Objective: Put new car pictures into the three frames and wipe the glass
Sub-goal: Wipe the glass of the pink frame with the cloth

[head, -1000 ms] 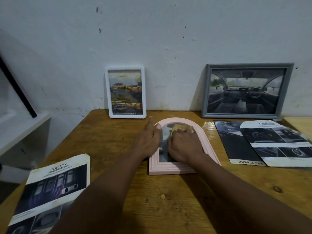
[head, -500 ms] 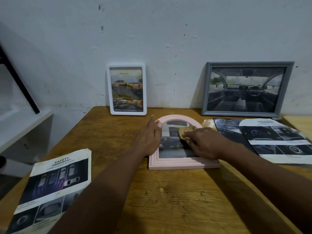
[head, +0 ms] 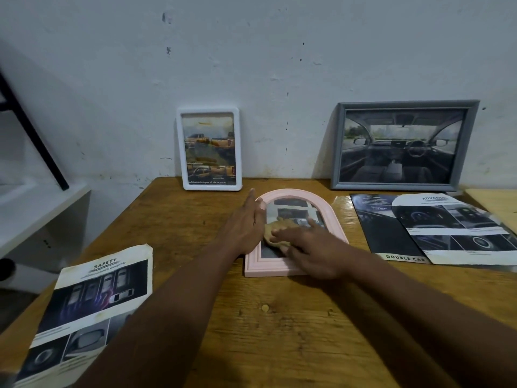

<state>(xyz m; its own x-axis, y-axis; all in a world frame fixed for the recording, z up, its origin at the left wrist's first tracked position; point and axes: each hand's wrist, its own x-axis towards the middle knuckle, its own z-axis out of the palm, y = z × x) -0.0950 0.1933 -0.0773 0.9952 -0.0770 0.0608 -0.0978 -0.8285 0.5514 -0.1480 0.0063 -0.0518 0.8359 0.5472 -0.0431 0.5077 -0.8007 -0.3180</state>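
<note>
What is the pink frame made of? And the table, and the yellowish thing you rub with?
The pink arched frame looks like moulded plastic or painted wood: smooth, matte, stepped edges. I can't tell which. The table is wood, with visible grain and knots and a slightly glossy finish. The tan wad under the right hand looks like soft cloth, crumpled and matte.

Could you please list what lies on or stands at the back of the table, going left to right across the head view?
Safety brochure → white frame → left hand → pink arched frame → grey frame → Advance leaflet.
</note>
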